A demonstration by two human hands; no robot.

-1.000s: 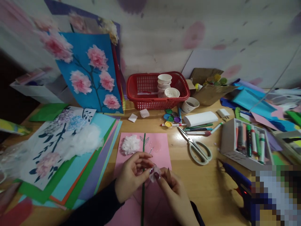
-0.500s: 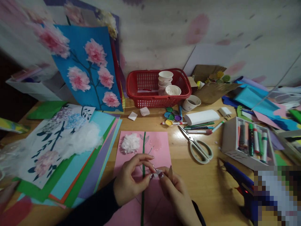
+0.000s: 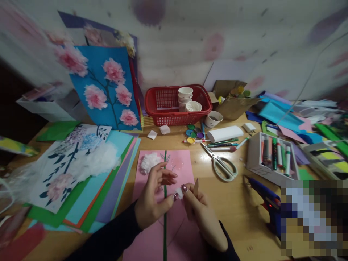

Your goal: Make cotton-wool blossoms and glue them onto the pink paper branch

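Over the pink sheet, my right hand pinches a small piece of white tissue paper between thumb and finger. A thin brown pointed stick rises from among its fingers; its lower part is hidden. My left hand is open, its fingers lifted and apart, with the thumb tip against the white paper's left side. On the sheet are a dark green stem, drawn leaves and lines, and a fluffy white paper flower at the upper left. A shiny clear patch lies at the upper right.
Scissors, a marker box and a blue glue gun with a red light lie on the right. Behind stands a red basket with paper cups. Coloured sheets and white fluff are on the left.
My left fingers have lifted off the white paper and spread, while the right hand keeps its pinch. The whole view has shifted slightly.
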